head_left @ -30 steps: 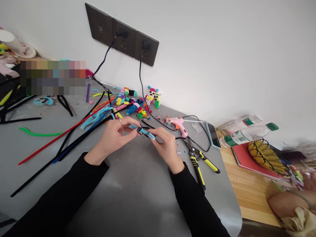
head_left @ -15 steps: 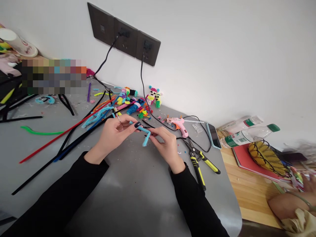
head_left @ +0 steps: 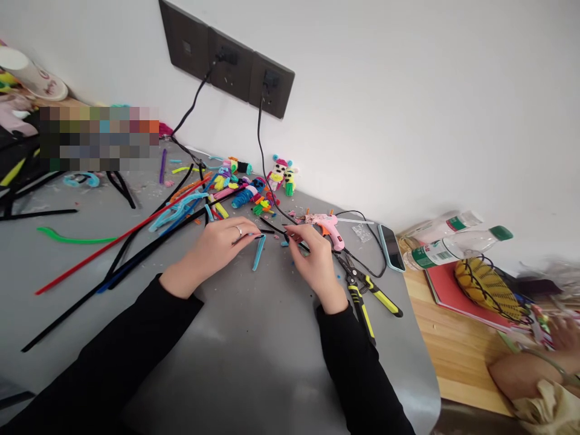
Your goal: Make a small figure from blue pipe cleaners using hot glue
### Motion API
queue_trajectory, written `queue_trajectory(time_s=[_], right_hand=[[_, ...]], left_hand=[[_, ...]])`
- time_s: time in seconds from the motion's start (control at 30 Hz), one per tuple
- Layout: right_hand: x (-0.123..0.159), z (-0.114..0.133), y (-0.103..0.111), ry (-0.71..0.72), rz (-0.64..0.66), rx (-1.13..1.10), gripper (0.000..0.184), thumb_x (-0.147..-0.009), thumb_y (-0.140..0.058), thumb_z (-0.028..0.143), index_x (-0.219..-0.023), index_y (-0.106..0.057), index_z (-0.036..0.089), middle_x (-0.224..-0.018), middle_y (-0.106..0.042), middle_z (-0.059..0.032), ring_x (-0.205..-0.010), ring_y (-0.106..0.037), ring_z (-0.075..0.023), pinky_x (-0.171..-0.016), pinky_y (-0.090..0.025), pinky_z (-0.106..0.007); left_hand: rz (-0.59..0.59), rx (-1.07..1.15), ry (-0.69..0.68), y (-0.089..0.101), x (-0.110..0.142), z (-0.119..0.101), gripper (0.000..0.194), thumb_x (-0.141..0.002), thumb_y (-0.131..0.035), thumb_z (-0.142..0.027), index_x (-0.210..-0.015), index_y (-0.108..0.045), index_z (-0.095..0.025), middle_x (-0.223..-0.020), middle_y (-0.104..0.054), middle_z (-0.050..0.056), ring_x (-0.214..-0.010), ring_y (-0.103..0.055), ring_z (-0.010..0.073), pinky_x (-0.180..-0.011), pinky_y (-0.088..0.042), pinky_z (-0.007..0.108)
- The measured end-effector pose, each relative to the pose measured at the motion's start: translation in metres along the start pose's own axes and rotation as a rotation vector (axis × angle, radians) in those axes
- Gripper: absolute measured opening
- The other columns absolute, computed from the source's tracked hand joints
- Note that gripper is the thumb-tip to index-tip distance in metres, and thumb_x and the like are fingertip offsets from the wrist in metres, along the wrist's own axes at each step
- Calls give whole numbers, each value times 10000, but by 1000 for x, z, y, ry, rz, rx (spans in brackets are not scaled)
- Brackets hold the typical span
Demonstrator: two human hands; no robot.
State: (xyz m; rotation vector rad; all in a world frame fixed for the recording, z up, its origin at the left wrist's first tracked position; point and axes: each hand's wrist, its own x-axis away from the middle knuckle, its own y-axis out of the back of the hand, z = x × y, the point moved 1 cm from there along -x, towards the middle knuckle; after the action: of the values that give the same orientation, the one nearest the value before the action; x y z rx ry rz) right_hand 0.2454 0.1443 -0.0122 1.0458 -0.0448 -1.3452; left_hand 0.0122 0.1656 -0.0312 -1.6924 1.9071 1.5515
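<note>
My left hand (head_left: 222,244) lies low over the grey table (head_left: 254,362), fingers pressed together and pointing right. Its fingertips pinch the upper end of a short light blue pipe cleaner piece (head_left: 258,254), which slants down onto the table. My right hand (head_left: 313,261) is just to the right, fingers curled, with its fingertips pinched near a small blue scrap (head_left: 284,243) and a thin black pipe cleaner bit (head_left: 268,231). What the right fingers hold is too small to name. Both sleeves are black.
Long red, black, blue and green pipe cleaners (head_left: 113,241) lie across the left. Small pipe cleaner figures (head_left: 281,175) stand by the wall. A pink glue gun (head_left: 328,226), yellow-handled pliers (head_left: 365,296) and a phone (head_left: 390,246) lie right of my hands. Another person's hand (head_left: 564,335) is at the far right.
Both hands have dropped toward the table and drawn apart. The light blue piece, earlier held between both hands, now hangs from the left fingertips only, and the right hand has moved to small bits.
</note>
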Motion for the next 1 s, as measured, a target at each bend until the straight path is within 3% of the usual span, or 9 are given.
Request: queue_trajectory(time_s=[0.2,0.4,0.5,0.63,1.0], right_hand=[[3,8,-6,55,117,-38,179,-1033,-528,176,-1066,-701,204,-1051,-718,-97,-996,-690,-204,-914,-565,-336],[4,-5,-11,-43,109,12,222,-1032,-498,164,-1089,-709,205,-1000,-701,-88,-912,-666,-204,-851,-549,-325],[3,-9,-9,-68,164,-30,207,-1014,-546,182,-1125,-719,202,-965,-682,-71,-864,-650,-193,-808,-533,-306],[1,-9,-2,-138,228,-137,159,-955,-613,170,-1032,-749,194,-859,-670,-30,-785,-618,-171,-737,-498,-276],[2,-8,-2,-391,303,-273,168,-849,-648,188,-914,-802,184,-854,-781,-32,-758,-660,-159,-718,-491,-263]], left_hand=[[37,-149,-116,-10,2,1,309,-1094,-473,-214,-1024,-762,-129,-984,-803,99,-907,-778,212,-850,-618,308],[118,-138,-128,-11,-3,-7,326,-1091,-433,-174,-1158,-751,-144,-1074,-800,101,-996,-766,220,-909,-615,334],[198,-111,-157,-9,-8,-12,345,-1089,-406,-152,-1186,-737,-165,-1107,-795,97,-1031,-752,215,-924,-609,339],[280,-64,-217,-10,-14,-16,405,-1062,-368,-77,-1180,-740,-187,-1093,-785,84,-1004,-741,190,-898,-597,303],[310,6,-315,-8,-13,-22,423,-1019,-361,-11,-1117,-737,-179,-1047,-793,70,-940,-751,182,-848,-592,275]])
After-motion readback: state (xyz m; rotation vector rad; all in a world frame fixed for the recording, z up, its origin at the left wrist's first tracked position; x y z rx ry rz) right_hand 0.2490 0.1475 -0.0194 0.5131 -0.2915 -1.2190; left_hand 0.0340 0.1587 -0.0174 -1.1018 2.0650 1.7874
